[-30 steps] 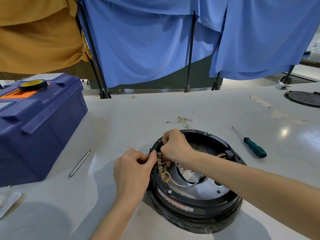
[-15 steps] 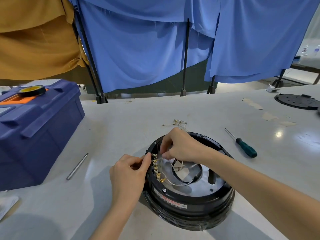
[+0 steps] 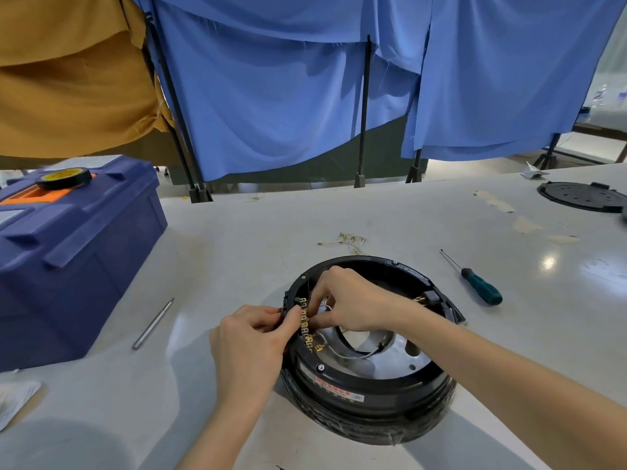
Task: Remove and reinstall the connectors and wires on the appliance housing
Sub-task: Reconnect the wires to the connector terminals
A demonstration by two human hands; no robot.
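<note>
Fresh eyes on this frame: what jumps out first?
Both hands meet on the round black appliance housing, near centre: left hand grips its left rim, right hand pinches at the row of brass terminals there. A large blue plastic toolbox sits far left, a green-handled screwdriver to the right.

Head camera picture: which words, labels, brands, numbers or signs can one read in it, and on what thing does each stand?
Nothing can be read with certainty.
Sticker on the side of the black housing: red band with print, too blurred to read.
Tape roll on the blue toolbox: yellow middle, any print too small to read.
White patch on the toolbox lid: no print can be made out.
</note>
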